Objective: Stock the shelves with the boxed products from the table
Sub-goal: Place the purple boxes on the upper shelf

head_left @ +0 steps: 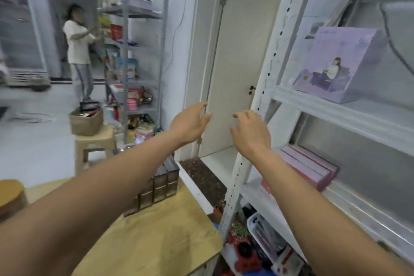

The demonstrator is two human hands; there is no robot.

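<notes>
brown boxes (161, 184) stand in a row on the table (156, 242), not yet stocked; pink boxes (311, 167) and a lilac box (336, 63) sit on the white shelves (336, 116). left hand (190, 123) and right hand (251, 132) are raised, fingers loose, grasping nothing. judged partly done.

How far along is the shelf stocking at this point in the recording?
Looks done: a lavender box stands on the white shelf, and pink boxes lie stacked on the level below. In hand: nothing; the left hand and right hand are both open and empty, raised near the shelf's post. Left: a row of brown boxes on the yellow-covered table.
</notes>
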